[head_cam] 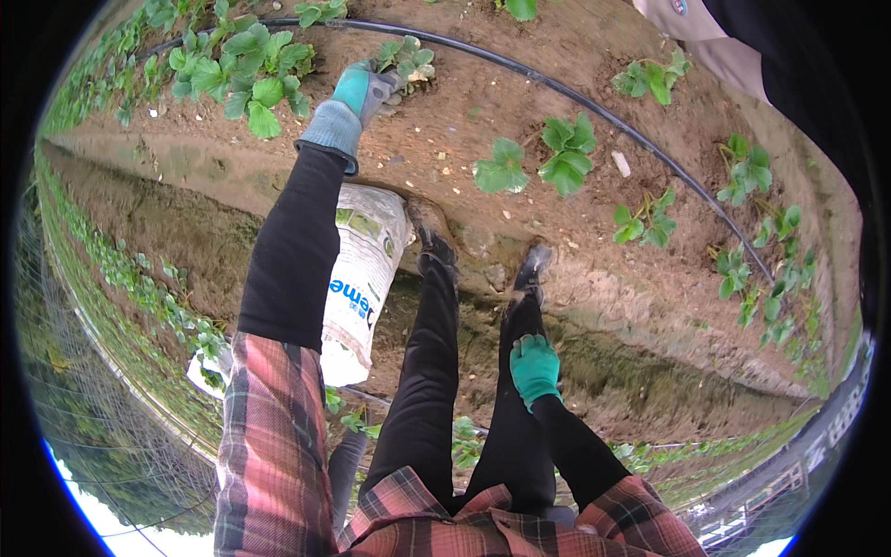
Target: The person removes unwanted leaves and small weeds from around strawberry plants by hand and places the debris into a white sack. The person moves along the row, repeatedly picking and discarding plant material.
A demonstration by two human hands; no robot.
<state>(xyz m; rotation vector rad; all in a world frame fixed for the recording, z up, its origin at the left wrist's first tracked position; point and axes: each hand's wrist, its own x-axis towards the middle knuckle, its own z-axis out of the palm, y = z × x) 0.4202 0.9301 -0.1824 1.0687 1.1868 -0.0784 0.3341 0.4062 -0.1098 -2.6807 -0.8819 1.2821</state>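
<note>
My left hand [369, 90], in a teal and grey work glove, reaches across the soil bed to a small strawberry plant [412, 61]. Its fingers touch the plant's near side low down; leaves hide the fingertips, so whether they grip a stem is unclear. My right hand [535, 369], in a green glove, rests on my right leg around the knee with its fingers curled and nothing visible in it. Below my left forearm, a white printed sack [365, 271] lies in the furrow, partly covered by the sleeve.
A black irrigation hose [501, 61] curves along the bed behind the plant. Larger strawberry plants [243, 69] grow at left, smaller ones [567, 153] at right. My boots [532, 268] stand at the bed's edge. Another person's clothed body [724, 56] shows at upper right.
</note>
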